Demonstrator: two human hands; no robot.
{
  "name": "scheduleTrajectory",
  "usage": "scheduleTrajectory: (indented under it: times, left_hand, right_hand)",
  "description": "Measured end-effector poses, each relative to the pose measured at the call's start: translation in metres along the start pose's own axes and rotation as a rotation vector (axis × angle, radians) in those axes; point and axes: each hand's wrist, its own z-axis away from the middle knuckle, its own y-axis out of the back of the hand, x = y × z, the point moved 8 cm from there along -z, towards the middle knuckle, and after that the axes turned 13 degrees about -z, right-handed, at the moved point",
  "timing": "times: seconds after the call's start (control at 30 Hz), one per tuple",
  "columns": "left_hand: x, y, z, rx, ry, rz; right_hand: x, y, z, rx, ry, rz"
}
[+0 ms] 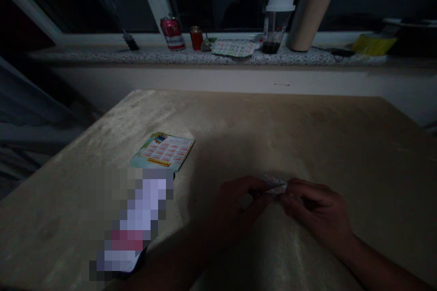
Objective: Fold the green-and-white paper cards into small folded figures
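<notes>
A small folded piece of printed paper (277,186) is pinched between my two hands, just above the table (235,118). My left hand (239,198) grips its left end between thumb and fingers. At the right end, the fingertips of my right hand (316,207) are closed on the same paper. Part of the paper is covered by my fingers. Farther left on the table lies a stack of printed calendar cards (167,151). Nearer to me, beside my left forearm, is a phone-shaped object (136,218) that is blurred out.
On the granite windowsill (146,57) stand a red beer can (172,34), a red lighter-like container (196,38), a crumpled printed sheet (234,47), a lidded plastic cup (272,32) with a straw, a cardboard tube (316,9) and a yellow packet (373,44).
</notes>
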Motion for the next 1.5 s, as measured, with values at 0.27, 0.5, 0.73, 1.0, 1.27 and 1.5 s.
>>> scheduleTrajectory:
  times: [0.27, 0.5, 0.73, 1.0, 1.27, 1.5]
  left_hand:
    - [0.015, 0.009, 0.001, 0.109, -0.246, -0.078]
    - [0.009, 0.003, -0.003, -0.013, -0.157, -0.003]
    - [-0.02, -0.014, 0.0, -0.351, 0.268, 0.374]
    - [-0.022, -0.051, 0.018, -0.571, 0.461, 0.893]
    - [-0.022, -0.054, 0.016, -0.532, 0.445, 0.943]
    - [-0.006, -0.026, 0.006, -0.387, 0.133, 0.651]
  right_hand:
    - [0.007, 0.002, 0.011, 0.0, 0.041, 0.084]
    - [-0.013, -0.006, 0.009, -0.134, 0.19, 0.089]
    - [0.017, -0.001, 0.01, -0.128, -0.22, -0.38]
    - [0.031, -0.036, 0.034, -0.416, -0.522, -0.952]
    - [0.029, -0.042, 0.03, -0.411, -0.558, -1.076]
    - [0.024, -0.032, 0.026, -0.356, -0.481, -0.97]
